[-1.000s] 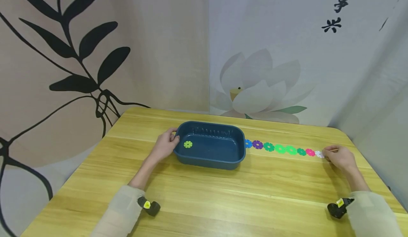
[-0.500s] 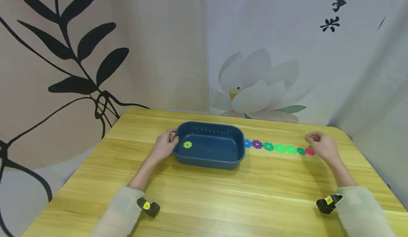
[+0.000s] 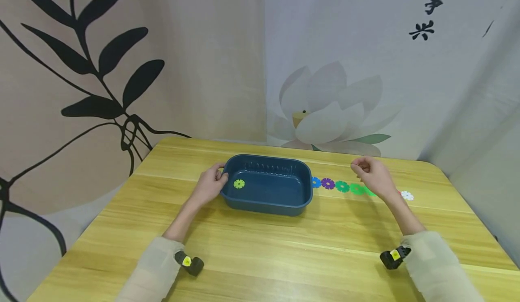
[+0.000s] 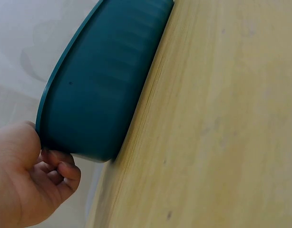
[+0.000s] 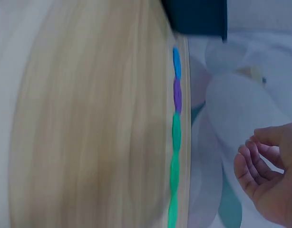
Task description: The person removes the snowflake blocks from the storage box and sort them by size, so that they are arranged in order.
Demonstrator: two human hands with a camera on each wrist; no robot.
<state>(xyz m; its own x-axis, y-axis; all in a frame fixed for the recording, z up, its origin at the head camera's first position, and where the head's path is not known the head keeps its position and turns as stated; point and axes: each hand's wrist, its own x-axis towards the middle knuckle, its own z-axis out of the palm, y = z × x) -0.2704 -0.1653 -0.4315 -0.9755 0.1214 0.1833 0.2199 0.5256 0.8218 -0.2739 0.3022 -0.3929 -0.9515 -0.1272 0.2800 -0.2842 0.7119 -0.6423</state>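
My left hand [image 3: 210, 184] grips the left end of a dark blue plastic basin [image 3: 260, 207], thumb at the rim and fingers curled beneath it. Inside the basin lies one yellow-green flower-shaped disc [image 3: 239, 183]. From its right side runs a row of flat flower-shaped discs: blue [image 3: 315, 183], purple [image 3: 328, 183], green [image 3: 342, 186], bright green [image 3: 357, 188], up to white [image 3: 407, 195]. Above this row hovers my right hand [image 3: 375, 178], fingers loosely curled, nothing visible between them in the right wrist view [image 5: 267, 173]. Its wrist hides part of the row.
The wooden table [image 3: 252, 257] carries everything, its back edge close behind the basin. A printed curtain [image 3: 219, 67] hangs behind it. Each wrist wears a small black camera [image 3: 190, 264].
My right hand has left the white disc at the row's right end and moved left above the discs. The left hand and basin stay put.
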